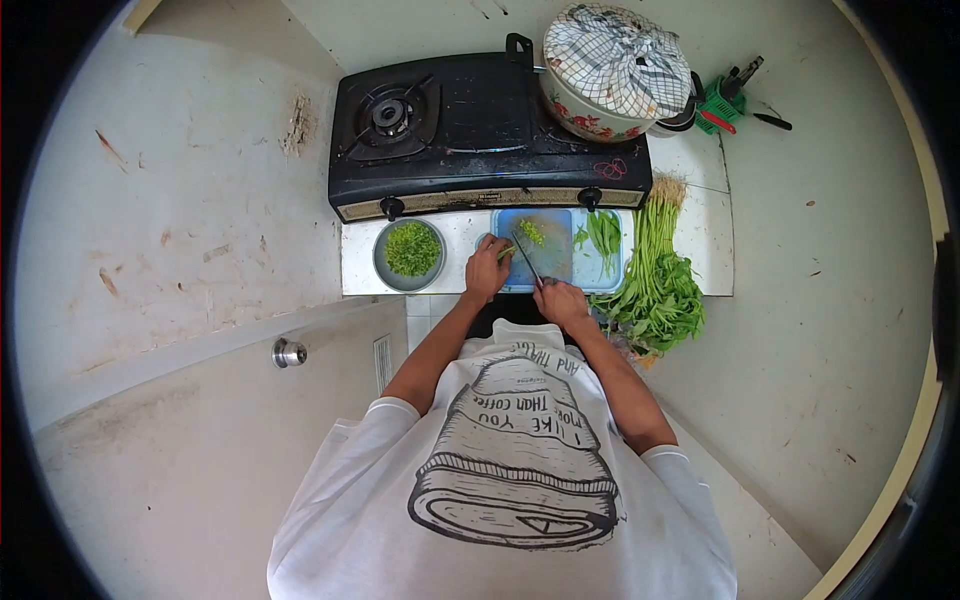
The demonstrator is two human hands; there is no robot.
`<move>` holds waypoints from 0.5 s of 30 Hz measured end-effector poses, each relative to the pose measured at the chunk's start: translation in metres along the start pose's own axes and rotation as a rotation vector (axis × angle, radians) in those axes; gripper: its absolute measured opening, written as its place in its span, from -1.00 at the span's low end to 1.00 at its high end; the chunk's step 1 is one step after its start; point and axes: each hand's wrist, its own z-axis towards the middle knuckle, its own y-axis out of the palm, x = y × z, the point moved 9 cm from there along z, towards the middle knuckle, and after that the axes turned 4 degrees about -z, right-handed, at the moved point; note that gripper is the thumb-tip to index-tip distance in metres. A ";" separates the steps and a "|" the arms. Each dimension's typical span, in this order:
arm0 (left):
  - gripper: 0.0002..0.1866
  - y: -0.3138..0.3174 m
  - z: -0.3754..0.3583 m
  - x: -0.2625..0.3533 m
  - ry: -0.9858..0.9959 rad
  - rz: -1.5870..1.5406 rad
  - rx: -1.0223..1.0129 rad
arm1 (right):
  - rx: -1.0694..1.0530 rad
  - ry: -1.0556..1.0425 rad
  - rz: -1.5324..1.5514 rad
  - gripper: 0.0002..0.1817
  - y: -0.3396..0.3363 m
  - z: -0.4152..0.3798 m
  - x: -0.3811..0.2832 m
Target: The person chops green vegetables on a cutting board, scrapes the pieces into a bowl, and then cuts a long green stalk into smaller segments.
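My right hand (561, 302) is closed round the handle of a knife (527, 260), its blade angled up and left over a blue cutting board (556, 270). At the board's left edge, my left hand (487, 268) is closed on green stems (506, 252), close beside the blade. Chopped green pieces (532, 234) lie just past the knife tip. On the right part of the board rest loose leafy greens (604, 236). A round grey bowl (381, 272) of finely chopped greens (412, 248) stands left of my left hand.
A black two-burner stove (486, 150) stands behind the board. On its right burner is a floral pot (590, 115) under a checked cloth (618, 60). A large bunch of leafy greens (655, 270) hangs over the counter edge. A green basket (722, 104) with utensils stands at back right.
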 end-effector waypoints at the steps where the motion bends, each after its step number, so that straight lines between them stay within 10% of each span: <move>1: -0.85 0.000 0.000 0.000 0.007 0.002 0.007 | 0.015 -0.004 0.010 -0.57 0.000 0.001 -0.001; 15: -0.85 0.000 0.000 0.001 -0.020 -0.001 -0.008 | -0.018 -0.010 0.017 -0.54 0.008 0.007 -0.001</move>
